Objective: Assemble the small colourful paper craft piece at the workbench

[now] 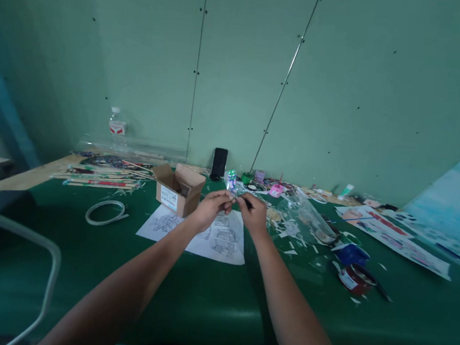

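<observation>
My left hand (213, 208) and my right hand (254, 212) meet fingertip to fingertip over a printed sheet. The left fingers are pinched on something too small to make out. Between the right thumb and fingers sits a small dark slim object (247, 203), its far end pointing at the left fingertips; its kind is unclear. Beneath lies the white sheet (222, 252) with black line drawings, partly covered by my hands. An open cardboard box (179, 190) stands on its back left part. Just beyond my fingertips is a shiny multicoloured item (231, 180).
Bundled sticks (105, 177) and a coiled clear tube (106, 213) lie left. A phone (219, 163) leans against the wall. Paper scraps (289, 230), a clear plastic bottle (317, 222), a red jar (356, 280) and a painted sheet (394, 237) are right.
</observation>
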The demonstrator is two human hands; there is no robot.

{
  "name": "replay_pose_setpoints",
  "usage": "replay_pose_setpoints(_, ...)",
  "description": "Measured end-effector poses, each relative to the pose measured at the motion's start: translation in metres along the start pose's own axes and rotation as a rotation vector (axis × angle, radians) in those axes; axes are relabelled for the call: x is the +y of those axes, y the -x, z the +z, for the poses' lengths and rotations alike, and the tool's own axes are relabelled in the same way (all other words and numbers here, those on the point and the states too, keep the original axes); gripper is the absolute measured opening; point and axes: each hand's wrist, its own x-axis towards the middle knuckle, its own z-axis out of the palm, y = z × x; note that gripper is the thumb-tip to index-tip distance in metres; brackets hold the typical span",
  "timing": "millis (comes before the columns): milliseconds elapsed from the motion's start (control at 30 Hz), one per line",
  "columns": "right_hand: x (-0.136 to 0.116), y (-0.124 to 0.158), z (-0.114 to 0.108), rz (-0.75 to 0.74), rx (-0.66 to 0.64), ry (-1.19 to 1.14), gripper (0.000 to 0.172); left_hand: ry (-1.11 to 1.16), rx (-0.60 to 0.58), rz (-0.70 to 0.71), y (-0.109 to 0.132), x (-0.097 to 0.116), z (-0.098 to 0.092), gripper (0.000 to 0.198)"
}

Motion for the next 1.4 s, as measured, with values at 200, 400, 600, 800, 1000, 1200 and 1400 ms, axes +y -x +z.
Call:
replay_pose_setpoints(200,0.002,-0.001,0.000,0.020,0.032,-0.011,0.028,0.103,-0.052,-0.003,0.000,-0.002,0.001,0.016)
replay_pose_setpoints(400,0.004,0.001,0.002,0.026,0.022,-0.031,0.029,0.022,-0.022,-0.004,-0.001,-0.004,0.000,0.018)
replay_pose_setpoints(600,0.002,0.001,0.001,0.016,0.018,-0.003,0.029,-0.040,-0.003,0.014,0.000,-0.002,0.001,0.021)
replay_pose_setpoints(800,-0.003,0.000,-0.001,0.015,0.002,-0.043,0.032,-0.270,0.039,0.125,-0.001,0.000,0.000,0.025)
replay_pose_setpoints(1000,-0.005,0.003,0.006,0.055,-0.034,-0.112,0.041,-0.494,0.067,0.168,-0.002,-0.002,-0.003,0.039)
replay_pose_setpoints(1200,-0.006,0.004,0.009,0.073,-0.043,-0.166,0.043,-0.422,0.040,0.200,-0.001,-0.007,-0.001,0.039)
replay_pose_setpoints(1400,-0.004,0.005,0.012,0.096,-0.054,-0.235,0.045,-0.238,0.118,0.256,-0.003,-0.006,0.002,0.035)
